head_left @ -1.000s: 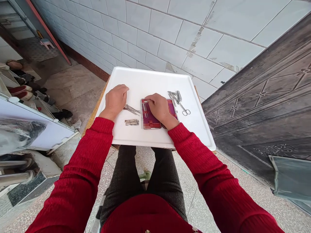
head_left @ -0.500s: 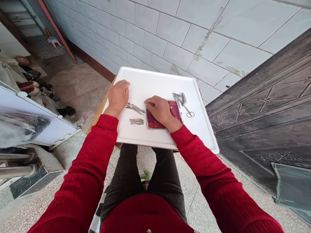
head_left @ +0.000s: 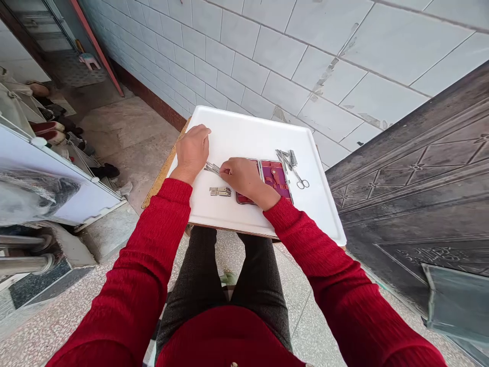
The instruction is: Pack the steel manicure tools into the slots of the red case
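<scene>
My left hand rests curled on the left side of the white tray, fingers folded under and nothing visible in it. My right hand reaches over the left half of an open manicure case with a purple-red lining. Its thumb and fingertips are pinched together at the right ends of several slim metal manicure tools; whether they grip one is hidden. Just below these lie nail clippers, side by side.
Right of the case lie small scissors beside more metal tools and a clipper. A tiled wall stands behind the tray, a dark patterned door to the right. Shoes on a rack are at the left.
My right hand has moved left, from over the case to the slim tools, showing more of the case's right half. My left hand stays in place. The view has shifted slightly.
</scene>
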Demonstrator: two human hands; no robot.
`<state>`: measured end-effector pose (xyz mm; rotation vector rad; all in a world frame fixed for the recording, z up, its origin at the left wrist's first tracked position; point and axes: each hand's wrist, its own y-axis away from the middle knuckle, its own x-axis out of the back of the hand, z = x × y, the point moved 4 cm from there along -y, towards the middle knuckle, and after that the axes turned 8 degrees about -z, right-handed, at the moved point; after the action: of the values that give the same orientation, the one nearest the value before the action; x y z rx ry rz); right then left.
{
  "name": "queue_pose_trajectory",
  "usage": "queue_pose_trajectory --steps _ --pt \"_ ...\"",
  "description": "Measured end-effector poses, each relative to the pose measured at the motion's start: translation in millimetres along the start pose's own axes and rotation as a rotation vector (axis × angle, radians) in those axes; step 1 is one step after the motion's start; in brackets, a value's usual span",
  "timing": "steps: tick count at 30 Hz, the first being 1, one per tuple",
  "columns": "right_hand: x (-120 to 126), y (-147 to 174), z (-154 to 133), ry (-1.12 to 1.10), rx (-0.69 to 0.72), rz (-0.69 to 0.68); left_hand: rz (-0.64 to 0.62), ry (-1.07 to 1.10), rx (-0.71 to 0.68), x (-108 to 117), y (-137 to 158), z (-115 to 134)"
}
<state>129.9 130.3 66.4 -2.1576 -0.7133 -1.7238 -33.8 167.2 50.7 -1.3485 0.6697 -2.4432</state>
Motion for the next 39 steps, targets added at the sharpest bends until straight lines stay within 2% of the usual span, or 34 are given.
queue_pose_trajectory --steps 7,14,20,24,28,31,34,39 --pt "10 2 13 -0.084 -0.052 0.101 -0.002 -0.039 -0.038 -3 -2 0" --pt "-1 -1 -3 0.011 0.021 -0.006 0.009 -0.054 -0.06 -4 -2 0" --pt "-9 -6 -9 0.072 0.012 0.004 0.019 -0.053 -0.053 -5 -2 -2" --pt "1 -5 11 -0.088 -0.019 0.103 0.002 -0.026 -0.058 -5 -2 -1" --pt "17 0 53 -0.365 -0.094 0.319 0.02 0.004 -0.08 -5 -2 0" --pt "18 4 81 -0.528 -0.134 0.418 0.007 0.035 -0.083 -6 -2 -1" --pt "9 5 94 -0.599 -0.16 0.44 -0.02 0.038 -0.069 -7 -3 -2" --pt "-1 3 91 -0.626 -0.133 0.424 -0.028 0.034 -0.033 -5 -4 -4"
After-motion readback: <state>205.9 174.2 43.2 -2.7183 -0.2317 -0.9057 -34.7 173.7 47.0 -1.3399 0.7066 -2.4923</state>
